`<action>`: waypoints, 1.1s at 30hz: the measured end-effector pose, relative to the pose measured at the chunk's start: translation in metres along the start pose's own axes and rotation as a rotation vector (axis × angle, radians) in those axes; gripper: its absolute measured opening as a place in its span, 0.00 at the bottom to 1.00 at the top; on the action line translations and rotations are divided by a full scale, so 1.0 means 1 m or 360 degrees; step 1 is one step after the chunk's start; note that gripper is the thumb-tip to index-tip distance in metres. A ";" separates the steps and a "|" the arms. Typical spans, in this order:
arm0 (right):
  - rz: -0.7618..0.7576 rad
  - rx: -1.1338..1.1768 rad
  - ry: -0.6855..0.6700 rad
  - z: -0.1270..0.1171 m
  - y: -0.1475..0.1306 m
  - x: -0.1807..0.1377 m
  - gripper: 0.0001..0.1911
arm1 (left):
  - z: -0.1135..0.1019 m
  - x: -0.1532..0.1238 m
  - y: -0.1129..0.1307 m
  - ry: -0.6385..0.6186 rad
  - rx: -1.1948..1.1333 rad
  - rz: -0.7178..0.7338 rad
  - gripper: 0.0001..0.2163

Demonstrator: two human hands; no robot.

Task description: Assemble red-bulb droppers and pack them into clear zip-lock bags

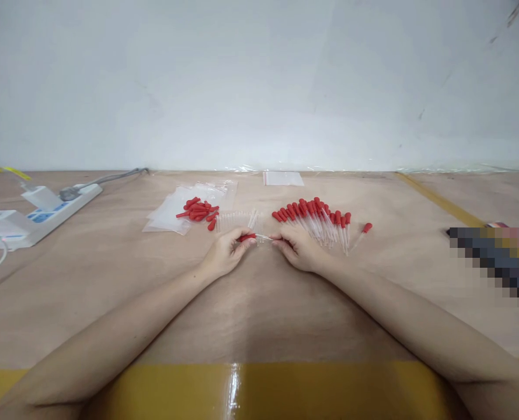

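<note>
My left hand (227, 251) pinches a red rubber bulb (248, 237) between thumb and fingers. From the bulb a thin clear glass tube (263, 237) runs to my right hand (298, 246), whose fingers are closed on its other end. Whether the tube sits inside the bulb is too small to tell. Just behind my left hand lies a row of clear glass tubes (235, 220). Loose red bulbs (198, 210) are heaped to its left. Beyond my right hand, several droppers (316, 217) with red bulbs on clear tubes lie side by side, and a single dropper (367, 228) rests apart.
Clear plastic bags (167, 211) lie under and beside the loose bulbs. Another flat bag (283, 178) is near the wall. At the left stands a white power strip (67, 213) with plugs and cables. A dark pixelated object (495, 262) is at the right.
</note>
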State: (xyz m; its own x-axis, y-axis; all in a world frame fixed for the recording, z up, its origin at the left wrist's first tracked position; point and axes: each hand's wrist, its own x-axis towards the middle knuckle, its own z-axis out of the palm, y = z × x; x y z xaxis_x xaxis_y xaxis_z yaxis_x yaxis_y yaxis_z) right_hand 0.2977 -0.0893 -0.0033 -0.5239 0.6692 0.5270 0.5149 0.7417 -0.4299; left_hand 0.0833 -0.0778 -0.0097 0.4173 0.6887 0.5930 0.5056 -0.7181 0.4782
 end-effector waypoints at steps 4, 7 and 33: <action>-0.0005 -0.0109 -0.0061 -0.002 0.005 0.001 0.08 | -0.002 0.001 0.002 -0.0051 -0.0034 0.0077 0.05; -0.0075 -0.0243 -0.0118 -0.004 0.008 0.002 0.08 | -0.003 0.001 0.003 -0.0152 -0.0053 0.0134 0.05; 0.0461 0.0073 -0.0470 0.000 -0.020 0.017 0.11 | -0.005 0.003 0.002 -0.0264 0.0023 0.0305 0.06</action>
State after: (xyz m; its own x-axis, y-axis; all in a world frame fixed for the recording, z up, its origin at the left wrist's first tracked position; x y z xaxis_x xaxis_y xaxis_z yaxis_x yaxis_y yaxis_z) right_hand 0.2785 -0.0926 0.0140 -0.5372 0.8301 0.1493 0.6425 0.5174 -0.5652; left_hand 0.0815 -0.0772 -0.0035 0.6242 0.5482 0.5566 0.4155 -0.8363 0.3577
